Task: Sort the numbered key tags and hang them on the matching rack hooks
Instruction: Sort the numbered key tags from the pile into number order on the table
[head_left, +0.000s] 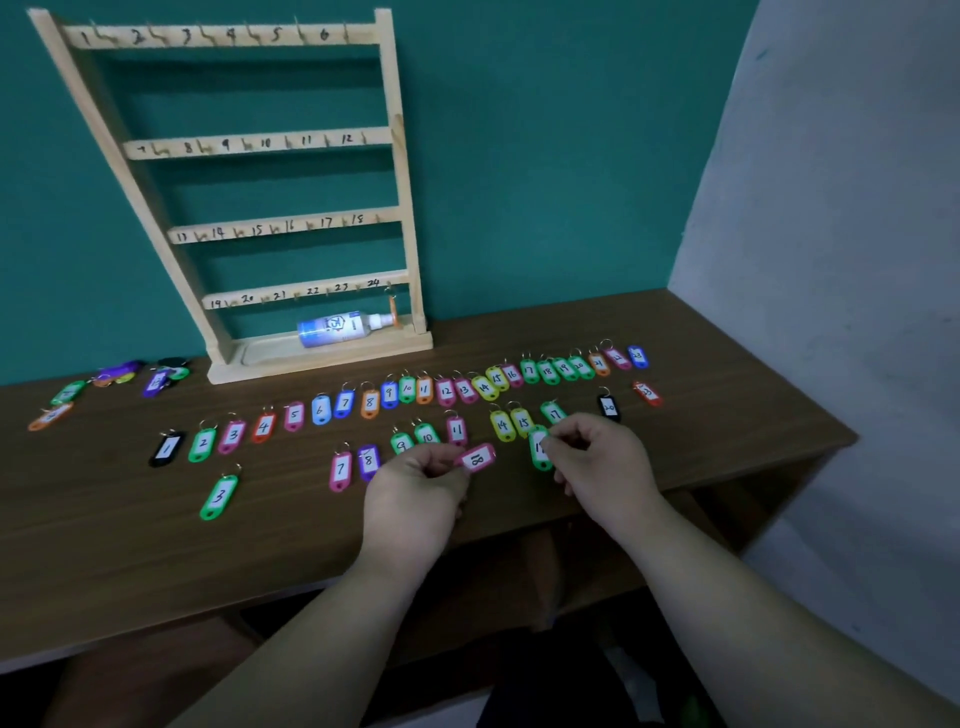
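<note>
Several coloured numbered key tags lie in two rows on the brown table (156, 545). My left hand (415, 493) pinches a pink tag marked 18 (477, 458) just above the table. My right hand (597, 457) pinches a green tag (540, 449) whose number is partly hidden by my fingers. The wooden rack (291, 223) stands against the teal wall, with hooks numbered 1 to 24. One orange tag (393, 309) hangs on the hook at 24; the other hooks are bare.
A white spray bottle (343, 328) lies in the rack's base tray. A loose heap of tags (124, 376) sits at the table's far left. A grey wall closes the right side, and the table's front edge is near my forearms.
</note>
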